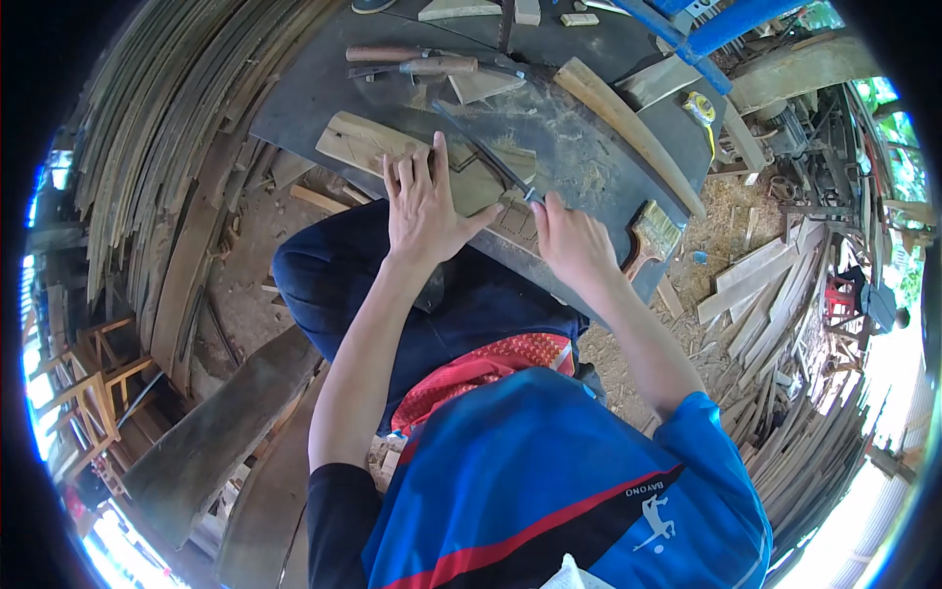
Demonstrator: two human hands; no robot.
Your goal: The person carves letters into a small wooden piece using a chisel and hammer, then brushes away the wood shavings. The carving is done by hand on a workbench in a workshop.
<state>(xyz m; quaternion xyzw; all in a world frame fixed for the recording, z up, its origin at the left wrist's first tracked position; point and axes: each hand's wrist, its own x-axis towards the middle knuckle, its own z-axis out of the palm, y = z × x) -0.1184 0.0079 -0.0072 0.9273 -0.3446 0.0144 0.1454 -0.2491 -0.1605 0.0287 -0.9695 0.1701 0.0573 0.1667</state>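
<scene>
My left hand (424, 201) lies with its fingers spread on a pale wooden board (358, 142). Dark lines are drawn on this board, which rests near the edge of a dark worktop (304, 103). In my right hand (577, 239) is the handle end of a long, thin, dark file (488, 152). The file slants across the board, its far tip pointing up and left beyond my left fingertips. My right fingers are wrapped round the handle and hide most of it. Whether the blade touches the wood I cannot tell.
Wooden-handled tools (442, 66), a curved wooden piece (628, 128), a yellow tape measure (701, 108) and a wide brush (655, 234) lie on the worktop. Blue metal bars (687, 44) rise at the far right. Long planks (162, 128) are stacked on the left; shavings (721, 211) cover the floor at right.
</scene>
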